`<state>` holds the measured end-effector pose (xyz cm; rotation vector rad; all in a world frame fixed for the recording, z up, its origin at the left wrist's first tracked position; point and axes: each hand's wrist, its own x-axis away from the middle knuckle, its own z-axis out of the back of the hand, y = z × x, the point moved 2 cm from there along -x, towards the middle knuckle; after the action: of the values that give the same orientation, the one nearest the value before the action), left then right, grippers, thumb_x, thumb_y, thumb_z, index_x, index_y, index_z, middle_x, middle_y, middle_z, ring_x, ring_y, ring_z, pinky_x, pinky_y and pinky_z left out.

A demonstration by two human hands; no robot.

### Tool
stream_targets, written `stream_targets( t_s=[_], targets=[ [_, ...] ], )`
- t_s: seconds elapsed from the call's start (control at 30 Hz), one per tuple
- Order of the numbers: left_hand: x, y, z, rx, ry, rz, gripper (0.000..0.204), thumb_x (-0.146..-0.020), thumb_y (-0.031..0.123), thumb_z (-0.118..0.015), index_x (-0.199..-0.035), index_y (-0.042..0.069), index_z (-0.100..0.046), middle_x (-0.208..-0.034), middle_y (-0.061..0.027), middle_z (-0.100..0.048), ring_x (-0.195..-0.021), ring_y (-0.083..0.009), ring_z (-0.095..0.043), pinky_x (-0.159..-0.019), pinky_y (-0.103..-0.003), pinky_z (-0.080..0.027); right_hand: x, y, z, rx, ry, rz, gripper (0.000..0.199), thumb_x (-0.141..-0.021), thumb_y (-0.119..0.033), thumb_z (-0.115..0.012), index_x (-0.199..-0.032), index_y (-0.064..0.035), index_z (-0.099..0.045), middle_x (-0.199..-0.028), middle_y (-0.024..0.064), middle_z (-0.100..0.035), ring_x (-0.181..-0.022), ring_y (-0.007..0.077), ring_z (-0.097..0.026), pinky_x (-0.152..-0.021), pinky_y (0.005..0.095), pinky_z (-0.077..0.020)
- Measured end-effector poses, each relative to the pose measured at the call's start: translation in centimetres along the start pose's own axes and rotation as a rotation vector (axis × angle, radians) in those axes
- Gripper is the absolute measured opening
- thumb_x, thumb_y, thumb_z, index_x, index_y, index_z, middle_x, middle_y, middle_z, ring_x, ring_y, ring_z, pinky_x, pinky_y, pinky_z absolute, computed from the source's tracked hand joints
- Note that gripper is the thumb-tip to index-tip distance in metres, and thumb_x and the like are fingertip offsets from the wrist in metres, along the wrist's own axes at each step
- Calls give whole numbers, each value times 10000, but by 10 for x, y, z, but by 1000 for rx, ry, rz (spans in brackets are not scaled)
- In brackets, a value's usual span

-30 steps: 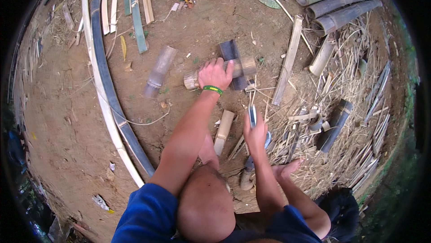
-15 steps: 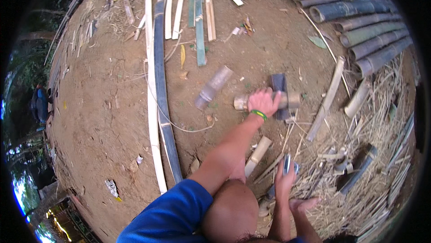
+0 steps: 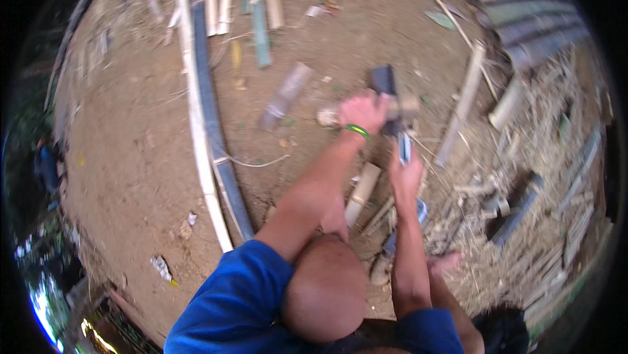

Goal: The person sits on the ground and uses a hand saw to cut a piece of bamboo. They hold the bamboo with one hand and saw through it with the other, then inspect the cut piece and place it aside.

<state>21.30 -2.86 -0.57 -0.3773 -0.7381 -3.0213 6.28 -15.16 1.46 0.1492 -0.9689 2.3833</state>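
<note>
My left hand (image 3: 363, 112), with a green and yellow band at the wrist, is closed over a short pale bamboo piece (image 3: 408, 106). That piece lies across a dark bamboo piece (image 3: 383, 80) on the ground. Just nearer to me, my right hand (image 3: 405, 174) is closed around a silver-edged tool (image 3: 405, 148); motion blur and the steep view hide its exact kind. Close to my bare knee rests another cut bamboo piece (image 3: 362, 192). A brownish bamboo length (image 3: 286, 97) lies left of my left hand.
Long split bamboo strips (image 3: 219, 138) run along the left. Several bamboo poles (image 3: 523, 10) are stacked at the far right. Bamboo shavings (image 3: 556, 158) cover the right side, with a dark bamboo offcut (image 3: 518, 207) among them. A curved pale strip (image 3: 463, 105) lies nearby.
My right hand has moved forward with the tool, up close to the crossed bamboo pieces. My left hand stays on the short piece. The whole view has shifted slightly.
</note>
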Motion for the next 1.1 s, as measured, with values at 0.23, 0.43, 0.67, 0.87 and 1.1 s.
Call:
stream_targets(
  t_s=[0.23, 0.43, 0.67, 0.87, 1.1],
  targets=[
    [24, -15, -24, -55, 265, -422, 407, -922, 459, -577, -874, 57, -620, -831, -196, -676, -790, -388, -663, -721, -508, -516, 34, 4, -15, -170, 46, -104, 353, -948, -283, -649, -1167, -6, -636, -858, 281, -691, -854, 452, -700, -719, 490, -550],
    [7, 8, 16, 141, 279, -199, 369, -931, 425, -595, -872, 61, -572, -763, -170, -649, -742, -377, -638, -745, -505, -484, 5, -19, 13, -165, 65, 54, 332, -939, -269, -655, -1166, -27, -643, -854, 264, -699, -820, 445, -705, -714, 482, -563],
    [-37, -7, 13, 90, 450, -208, 392, -940, 458, -576, -915, 67, -564, -884, -186, -623, -878, -392, -623, -758, -527, -491, -58, -43, 8, -9, 1, 113, 356, -934, -347, -644, -1101, -33, -643, -805, 269, -688, -792, 489, -670, -701, 554, -539],
    [-39, -9, 11, 42, 326, -138, 379, -957, 440, -516, -936, 62, -547, -829, -227, -666, -809, -441, -645, -722, -554, -499, -55, -34, -7, -114, 30, 152, 363, -938, -335, -648, -1148, -39, -629, -799, 273, -686, -779, 483, -673, -688, 535, -543],
    [-40, -15, 12, 40, 309, -142, 373, -958, 427, -495, -917, 60, -543, -786, -218, -676, -773, -426, -659, -704, -550, -512, 60, 2, 43, -19, -3, 50, 278, -931, -254, -670, -1105, -39, -631, -798, 267, -688, -742, 458, -688, -648, 524, -541]
  ],
)
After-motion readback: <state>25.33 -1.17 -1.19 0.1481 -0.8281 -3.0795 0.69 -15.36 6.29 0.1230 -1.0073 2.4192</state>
